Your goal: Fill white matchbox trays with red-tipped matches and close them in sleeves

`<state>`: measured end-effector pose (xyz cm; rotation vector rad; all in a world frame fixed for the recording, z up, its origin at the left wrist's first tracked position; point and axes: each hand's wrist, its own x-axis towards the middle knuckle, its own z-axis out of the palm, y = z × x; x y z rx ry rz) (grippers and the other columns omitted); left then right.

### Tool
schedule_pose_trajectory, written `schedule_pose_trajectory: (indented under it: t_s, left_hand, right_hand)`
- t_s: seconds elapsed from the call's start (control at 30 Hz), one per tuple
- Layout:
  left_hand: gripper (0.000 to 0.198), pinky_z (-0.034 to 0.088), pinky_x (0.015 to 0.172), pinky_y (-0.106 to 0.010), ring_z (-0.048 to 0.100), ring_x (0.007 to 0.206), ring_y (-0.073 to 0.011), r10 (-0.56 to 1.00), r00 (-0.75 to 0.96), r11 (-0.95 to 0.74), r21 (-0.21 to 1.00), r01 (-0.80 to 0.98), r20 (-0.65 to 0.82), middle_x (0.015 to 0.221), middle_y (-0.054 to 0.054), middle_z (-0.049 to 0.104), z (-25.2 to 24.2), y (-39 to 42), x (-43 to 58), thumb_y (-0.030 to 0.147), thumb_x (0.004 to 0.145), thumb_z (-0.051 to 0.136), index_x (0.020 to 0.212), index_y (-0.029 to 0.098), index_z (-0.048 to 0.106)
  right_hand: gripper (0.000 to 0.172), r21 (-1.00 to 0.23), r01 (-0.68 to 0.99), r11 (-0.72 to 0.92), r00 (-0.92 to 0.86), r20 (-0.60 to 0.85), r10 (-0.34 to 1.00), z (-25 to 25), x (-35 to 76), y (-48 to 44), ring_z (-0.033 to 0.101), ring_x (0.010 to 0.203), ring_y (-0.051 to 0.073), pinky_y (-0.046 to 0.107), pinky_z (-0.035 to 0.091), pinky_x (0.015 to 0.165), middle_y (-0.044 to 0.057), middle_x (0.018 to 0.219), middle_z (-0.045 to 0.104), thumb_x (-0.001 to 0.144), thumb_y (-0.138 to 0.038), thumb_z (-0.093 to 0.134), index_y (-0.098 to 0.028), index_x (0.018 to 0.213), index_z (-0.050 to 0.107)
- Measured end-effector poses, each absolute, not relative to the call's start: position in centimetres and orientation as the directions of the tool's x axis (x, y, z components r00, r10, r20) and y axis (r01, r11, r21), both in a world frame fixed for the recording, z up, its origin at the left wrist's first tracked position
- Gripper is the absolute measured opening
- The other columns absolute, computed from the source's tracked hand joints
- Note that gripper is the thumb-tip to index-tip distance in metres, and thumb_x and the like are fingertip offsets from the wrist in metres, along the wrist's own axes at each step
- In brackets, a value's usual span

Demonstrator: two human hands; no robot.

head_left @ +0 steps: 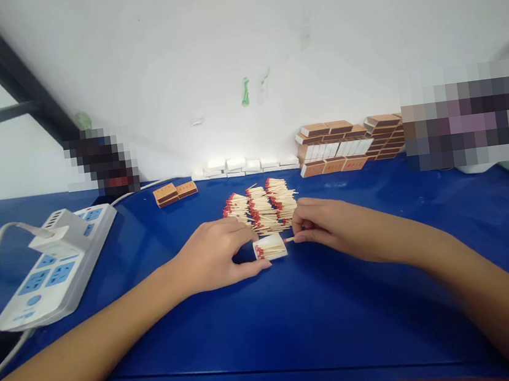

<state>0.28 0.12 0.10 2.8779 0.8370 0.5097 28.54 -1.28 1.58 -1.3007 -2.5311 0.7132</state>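
Clamped thumb-to-fingertips, my left hand [218, 253] grips a small white matchbox tray [271, 247] on the blue table [299, 327]. The tray sits right at the grip, its left end under my thumb and its body sticking out to the right of my fingers. My right hand [328, 228], just to the right of the tray, has thumb and forefinger closed on a single match [289, 239] at the tray's right edge.

The tray's long axis runs left to right, from one grip to the other, and it lies flat with its open side up. The matches inside follow that line, red heads toward my left hand. The pinched match lies along the same line; I cannot tell which way its head points.

A loose match pile [263, 206] lies just beyond both grips, close against my fingertips. Farther out and to the left are two brown boxes [175, 192]. A row of white trays [242, 166] lines the wall, and stacked matchboxes [350, 141] stand beyond my right hand. A power strip [54, 264] lies well off to the left of my left hand.
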Motion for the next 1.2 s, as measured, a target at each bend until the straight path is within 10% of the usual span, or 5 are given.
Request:
schedule_pose_trajectory:
  t_s: [0.87, 1.2]
  left_hand:
    - [0.034, 0.044, 0.065, -0.029, 0.063, 0.073, -0.0161, 0.533, 0.793, -0.846, 0.195, 0.496, 0.296, 0.079, 0.000, 0.069, 0.0, 0.0, 0.4, 0.050, 0.093, 0.071, 0.102, 0.017, 0.073]
    - [0.034, 0.043, 0.065, -0.029, 0.064, 0.074, -0.0168, 0.547, 0.790, -0.837, 0.189, 0.513, 0.278, 0.080, 0.000, 0.070, 0.0, 0.0, 0.3, 0.051, 0.093, 0.071, 0.102, 0.018, 0.074]
  right_hand:
    - [0.017, -0.362, 0.763, 0.536, -0.479, 0.241, 0.844, 2.4, 28.7, -0.6, 0.056, 0.072, 0.017, 0.029, 0.038, 0.066, 0.002, 0.082, 0.064, 0.100, -0.033, 0.061, -0.022, 0.090, 0.067]
    - [0.018, -0.320, 0.828, 0.461, -0.476, 0.034, 0.879, 0.5, 29.3, 0.8, 0.056, 0.075, 0.018, 0.030, 0.039, 0.067, 0.003, 0.086, 0.065, 0.097, -0.037, 0.064, -0.022, 0.088, 0.065]
